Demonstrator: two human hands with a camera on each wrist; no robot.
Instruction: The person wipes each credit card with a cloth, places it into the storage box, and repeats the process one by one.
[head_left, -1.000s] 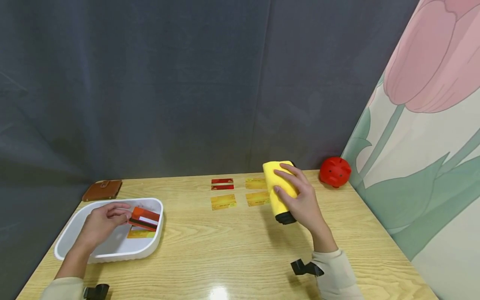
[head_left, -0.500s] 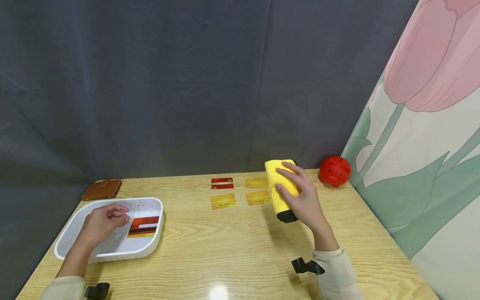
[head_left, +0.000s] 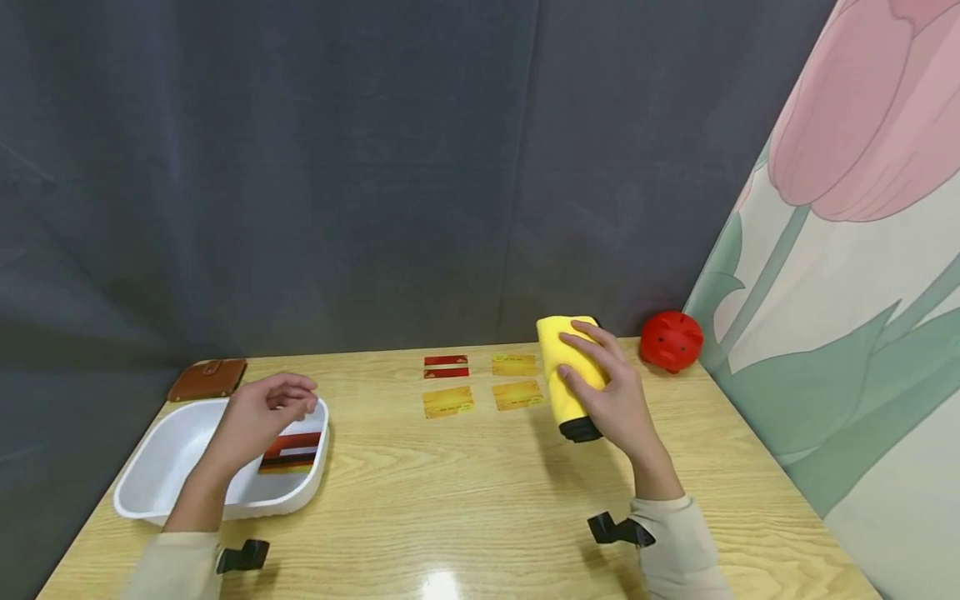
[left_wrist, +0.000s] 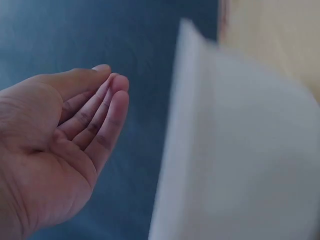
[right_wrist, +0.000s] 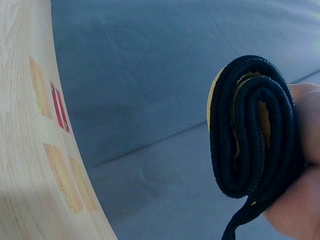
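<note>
Lengthwise, the yellow roll points toward the dark curtain.

A plain cream sleeve ends behind the left hand, a matching sleeve behind the right hand. At each wrist a small black fitting, blocky at its tip, juts toward the other side.

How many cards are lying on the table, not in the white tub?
4: a back-left red card, a back-right yellow card, a front-left yellow card and a front-right yellow card. Any hidden behind the yellow cloth wouldn't show.
</note>
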